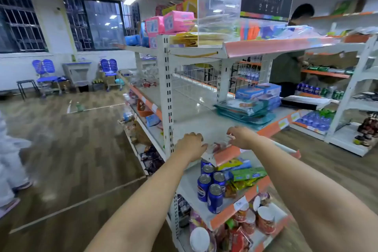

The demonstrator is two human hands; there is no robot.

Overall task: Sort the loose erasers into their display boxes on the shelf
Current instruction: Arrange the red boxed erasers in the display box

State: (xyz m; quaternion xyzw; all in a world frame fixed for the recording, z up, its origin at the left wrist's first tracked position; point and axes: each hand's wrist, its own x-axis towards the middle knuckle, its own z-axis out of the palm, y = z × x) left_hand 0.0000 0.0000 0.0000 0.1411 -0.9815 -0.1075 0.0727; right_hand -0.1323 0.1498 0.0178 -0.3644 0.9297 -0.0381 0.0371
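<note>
Both arms out over the mid shelf. My left hand & right hand have fingers curled round a clear plastic bag at the shelf's front edge, something reddish inside, too blurry to tell if erasers. Blue cans on the shelf below.

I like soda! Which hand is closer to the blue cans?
Left. The left hand is almost right above the blue cans, one shelf up. The right hand is further off to their right.
</note>
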